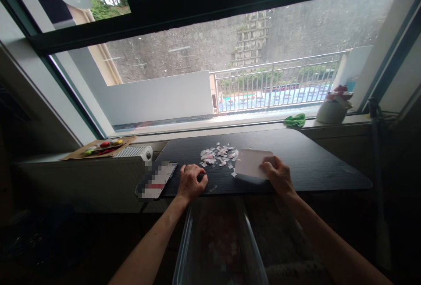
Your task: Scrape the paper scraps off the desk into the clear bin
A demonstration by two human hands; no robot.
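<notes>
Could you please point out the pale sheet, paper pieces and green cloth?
Pale sheet (250, 162), head view: its middle.
Paper pieces (212, 157), head view: within the heap.
Green cloth (295, 120), head view: its middle.

Dark table (315, 166) with paper scraps (219, 155) and a phone (167, 175).
The small, pale scraps lie in a loose pile left of the table's middle; the phone lies at its near left corner.

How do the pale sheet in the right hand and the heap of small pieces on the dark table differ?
The pale sheet is one broad piece, while the heap is made of many small ones. The pale sheet is held in the right hand; the heap lies loose on the dark table. Both look light against the tabletop.
</notes>
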